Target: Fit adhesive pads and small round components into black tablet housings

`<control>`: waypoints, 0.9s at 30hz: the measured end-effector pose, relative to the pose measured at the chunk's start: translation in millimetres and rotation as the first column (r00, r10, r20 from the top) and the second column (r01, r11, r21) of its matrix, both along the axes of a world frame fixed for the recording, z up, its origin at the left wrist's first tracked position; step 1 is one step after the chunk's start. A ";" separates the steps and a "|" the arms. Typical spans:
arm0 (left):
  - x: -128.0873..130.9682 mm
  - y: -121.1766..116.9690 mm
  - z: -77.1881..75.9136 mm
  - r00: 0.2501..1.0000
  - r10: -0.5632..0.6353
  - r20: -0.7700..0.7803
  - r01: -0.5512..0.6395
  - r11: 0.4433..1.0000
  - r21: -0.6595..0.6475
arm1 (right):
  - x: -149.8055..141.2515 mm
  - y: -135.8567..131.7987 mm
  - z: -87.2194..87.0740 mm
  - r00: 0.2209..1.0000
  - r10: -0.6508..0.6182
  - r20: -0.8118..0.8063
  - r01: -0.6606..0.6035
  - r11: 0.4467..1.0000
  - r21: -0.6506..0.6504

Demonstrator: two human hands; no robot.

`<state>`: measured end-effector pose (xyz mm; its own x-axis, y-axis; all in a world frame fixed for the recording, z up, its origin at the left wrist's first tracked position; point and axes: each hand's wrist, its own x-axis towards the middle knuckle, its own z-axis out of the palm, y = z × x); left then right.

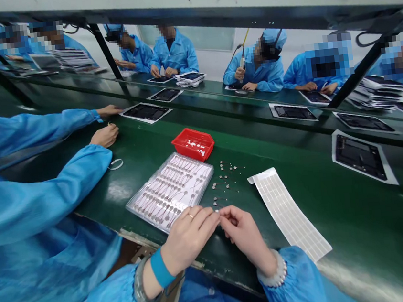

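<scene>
My left hand (191, 231) and my right hand (244, 230) meet fingertip to fingertip above the green bench. Both are closed in a pinch around a tiny pale piece (217, 211), mostly hidden by the fingers; it may be one of the small round parts. Just beyond lie several small round grey parts with thin wire leads (215, 186). Left of them is a clear plastic tray (146, 209) holding rows of similar wired discs. A red bin (207, 154) with small white pieces stands behind the tray. To the right rests a white sheet of rectangular stickers (287, 209).
A co-worker's blue sleeves and hands (105, 134) reach in from the left, near a white loop (116, 164). Black panels on white sheets (362, 155) lie along the line at the back. Other people in blue work across the bench. A metal beam (172, 5) crosses overhead.
</scene>
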<state>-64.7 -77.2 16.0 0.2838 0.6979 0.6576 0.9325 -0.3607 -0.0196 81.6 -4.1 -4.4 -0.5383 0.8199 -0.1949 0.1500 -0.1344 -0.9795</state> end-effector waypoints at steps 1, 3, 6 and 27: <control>-0.5 1.8 -0.3 1.000 0.008 -0.014 -0.008 1.000 0.004 | 0.0 -0.1 -1.1 1.000 0.000 0.007 -0.001 1.000 0.029; -0.9 5.4 -1.6 1.000 0.018 -0.021 -0.018 1.000 -0.003 | -0.1 -0.5 -1.7 1.000 0.013 0.017 -0.014 0.999 0.042; -0.5 10.2 -3.0 0.999 0.030 -0.013 -0.030 0.999 -0.030 | -0.3 -0.4 0.2 1.000 0.009 0.011 -0.009 0.999 0.036; -76.3 154.2 82.6 0.806 0.582 -0.106 -0.565 0.703 -0.432 | 26.9 42.1 -6.2 0.844 -0.268 0.464 -0.077 0.796 0.600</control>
